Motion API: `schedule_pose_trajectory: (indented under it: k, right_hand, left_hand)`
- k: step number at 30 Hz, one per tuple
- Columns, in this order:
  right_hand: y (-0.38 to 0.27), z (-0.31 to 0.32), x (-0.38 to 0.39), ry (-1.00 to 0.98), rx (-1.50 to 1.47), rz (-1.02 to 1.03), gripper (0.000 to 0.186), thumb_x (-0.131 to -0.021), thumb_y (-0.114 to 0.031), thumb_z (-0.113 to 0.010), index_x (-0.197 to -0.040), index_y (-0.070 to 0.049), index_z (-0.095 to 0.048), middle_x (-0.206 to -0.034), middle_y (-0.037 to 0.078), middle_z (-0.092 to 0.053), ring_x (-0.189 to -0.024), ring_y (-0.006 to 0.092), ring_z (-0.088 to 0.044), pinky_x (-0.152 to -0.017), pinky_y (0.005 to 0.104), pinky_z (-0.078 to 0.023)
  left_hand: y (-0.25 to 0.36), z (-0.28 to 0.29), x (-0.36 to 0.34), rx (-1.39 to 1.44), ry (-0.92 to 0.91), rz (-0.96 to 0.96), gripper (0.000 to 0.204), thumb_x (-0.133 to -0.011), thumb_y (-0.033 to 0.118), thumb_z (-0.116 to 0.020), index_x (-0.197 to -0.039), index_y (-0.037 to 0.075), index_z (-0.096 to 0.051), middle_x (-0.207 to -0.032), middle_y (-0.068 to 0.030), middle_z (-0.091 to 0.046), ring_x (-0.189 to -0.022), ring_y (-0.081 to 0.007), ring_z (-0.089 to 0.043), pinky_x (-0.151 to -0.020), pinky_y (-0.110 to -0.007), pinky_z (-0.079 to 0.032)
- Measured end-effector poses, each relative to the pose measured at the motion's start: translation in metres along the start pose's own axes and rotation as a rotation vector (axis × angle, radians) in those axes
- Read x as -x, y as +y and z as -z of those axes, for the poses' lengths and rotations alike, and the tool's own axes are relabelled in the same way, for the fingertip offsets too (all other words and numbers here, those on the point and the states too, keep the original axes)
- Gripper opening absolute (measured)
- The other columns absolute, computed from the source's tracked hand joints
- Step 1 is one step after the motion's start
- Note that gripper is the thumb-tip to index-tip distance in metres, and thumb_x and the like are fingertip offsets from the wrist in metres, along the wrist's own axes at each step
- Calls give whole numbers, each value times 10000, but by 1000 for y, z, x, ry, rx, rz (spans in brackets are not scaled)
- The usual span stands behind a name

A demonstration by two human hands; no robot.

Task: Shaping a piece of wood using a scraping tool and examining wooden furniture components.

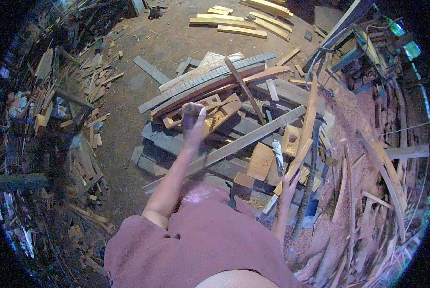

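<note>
My left hand (196, 126) is raised over the work surface, its fingers wrapped round a dark brown, round-ended piece (191, 110) whose lower part is hidden. Just beyond and below it lie pale wooden blocks with cut recesses (227, 108), wood chips in them. At the right, my right hand (287, 188) lies with fingers stretched and apart against a light wooden strip (299, 156). Left of that strip are a flat wooden block (260, 161), a block with a hollow (290, 138) and a narrow white-wrapped object (278, 152).
Grey boards (176, 140) form the low work surface. A long plank (244, 144) crosses it diagonally; a notched curved beam (205, 82) lies along the far side. Yellow boards (242, 31) rest on the floor beyond. Scrap wood (87, 165) is heaped left, sawdust (354, 113) right.
</note>
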State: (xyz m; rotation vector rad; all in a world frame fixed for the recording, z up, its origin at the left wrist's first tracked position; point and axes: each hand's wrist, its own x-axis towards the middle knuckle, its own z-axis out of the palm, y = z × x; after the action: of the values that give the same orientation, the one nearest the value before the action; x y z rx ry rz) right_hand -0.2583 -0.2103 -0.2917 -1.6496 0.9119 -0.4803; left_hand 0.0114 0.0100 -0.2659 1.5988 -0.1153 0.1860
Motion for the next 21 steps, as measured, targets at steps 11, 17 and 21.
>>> schedule_pose_trajectory:
  k: [11, 17, 21]
  right_hand:
    - [-1, -6, 2, 7, -6, -6, 673, -870, -237, -507, -1407, -42, -153, -1393, 166, -280, -1245, 240, -312, -1016, 317, -248]
    - [-26, -24, 5, -11, 136, 73, 701, -829, -224, -537, -1409, -71, -174, -1377, 193, -298, -1226, 279, -345, -1004, 348, -278]
    - [-85, -44, 17, -48, 349, 230, 762, -747, -194, -605, -1392, -72, -219, -1280, 196, -392, -1176, 302, -390, -989, 360, -299]
  left_hand:
    - [1, 0, 10, 14, -46, 88, 50, -855, 95, -567, -874, 74, -526, -824, -3, -537, -783, -94, -512, -730, -242, -409]
    - [-8, 9, 23, -66, -45, -89, 105, -845, 112, -580, -913, 69, -512, -885, -44, -554, -848, -147, -546, -773, -277, -426]
    - [-15, 11, 33, -252, -112, -301, 229, -810, 99, -619, -985, 64, -475, -948, -92, -563, -892, -217, -563, -791, -314, -441]
